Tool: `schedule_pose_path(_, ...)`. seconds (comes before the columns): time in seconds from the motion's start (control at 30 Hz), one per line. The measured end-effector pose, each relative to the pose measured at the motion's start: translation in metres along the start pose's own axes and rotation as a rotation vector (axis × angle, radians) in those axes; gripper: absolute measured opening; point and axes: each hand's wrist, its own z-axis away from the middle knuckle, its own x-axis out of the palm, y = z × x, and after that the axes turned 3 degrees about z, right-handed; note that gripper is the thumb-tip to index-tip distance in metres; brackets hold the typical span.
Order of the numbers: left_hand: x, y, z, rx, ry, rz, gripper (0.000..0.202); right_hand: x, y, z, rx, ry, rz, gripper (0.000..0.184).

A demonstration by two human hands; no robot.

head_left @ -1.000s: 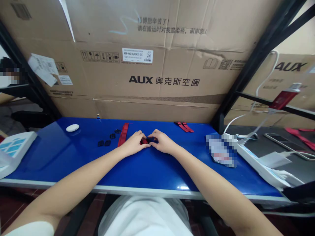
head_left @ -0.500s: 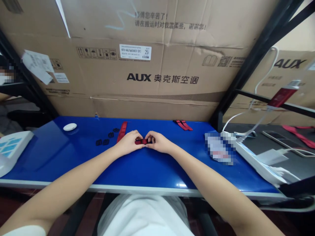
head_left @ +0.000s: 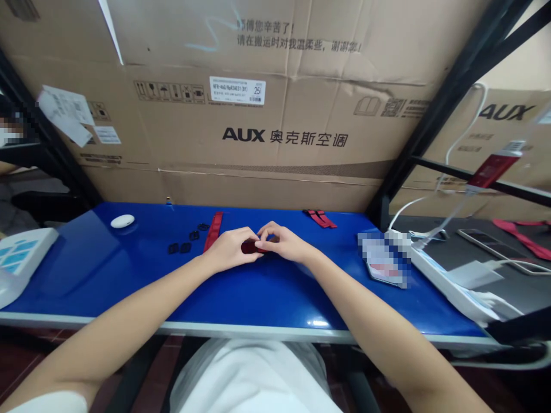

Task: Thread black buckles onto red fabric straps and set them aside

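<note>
Near the middle of the blue table, my left hand (head_left: 232, 248) and my right hand (head_left: 282, 241) meet fingertip to fingertip. Both are closed on a short red strap (head_left: 248, 246), which my fingers mostly cover. Whether a black buckle sits on it is hidden. Just left of my left hand lies another red strap (head_left: 214, 230), flat on the table. Several small black plastic buckles (head_left: 185, 248) are scattered to its left. Behind my right hand, toward the cardboard, rest red straps with black pieces on them (head_left: 319, 218).
A large cardboard box (head_left: 193, 143) walls off the back of the blue table (head_left: 241, 304). On the left are a white oval object (head_left: 123, 221) and a white device (head_left: 21, 264). At right lie a blurred packet (head_left: 384, 261), a power strip (head_left: 451, 287) with cables and a phone (head_left: 495, 244).
My right hand has shifted slightly up, its fingers now overlapping my left fingertips. The red strap has turned and shows less between my hands.
</note>
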Motion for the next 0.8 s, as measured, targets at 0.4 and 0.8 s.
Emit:
schedule_pose_path(0.4,-0.002,-0.009,-0.002,-0.044,0.004,0.082,0.026,-0.018,-0.010,0.004,0.043,0.060,-0.287,0.024)
schedule_pose_path(0.8,-0.007,0.023,0.003,-0.342,-0.377,0.605,0.033,-0.026,-0.015,0.000,0.085,0.435,-0.843,0.029)
